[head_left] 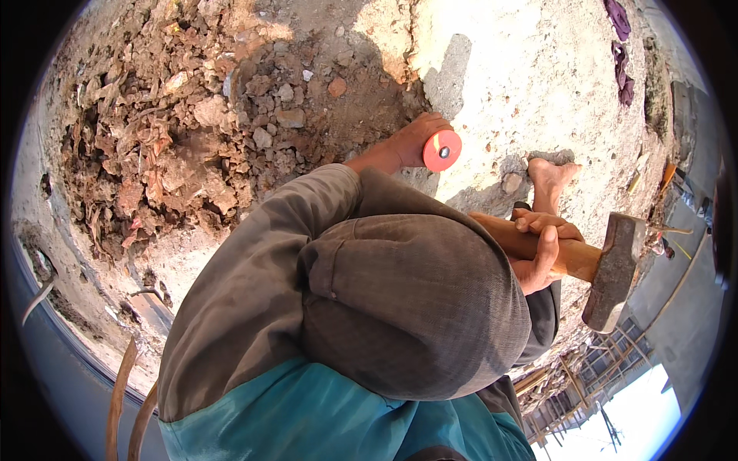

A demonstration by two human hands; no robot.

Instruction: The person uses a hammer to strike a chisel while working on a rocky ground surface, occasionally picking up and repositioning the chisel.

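My left hand (pixel 415 140) is closed round a chisel whose round red hand guard (pixel 435 154) faces up. Its metal end shows in the middle of the guard, while the shaft below is hidden. The hand is low over the broken ground, at the edge of a pale slab. On the right, my right hand (pixel 542 250) grips the wooden handle of a sledgehammer (pixel 615 273). The heavy grey steel head hangs beyond the fingers, apart from the chisel. A brown dome of cloth (pixel 415 303) in the middle hides part of my arms and the handle's rear end.
Broken rubble (pixel 154 146) covers the left side, with loose stones (pixel 286 117) near the chisel. A bare foot (pixel 550 184) stands on the pale concrete (pixel 530 84) at right. Purple cloth (pixel 619 54) lies at the far right. Bent rods (pixel 123 392) stick up at lower left.
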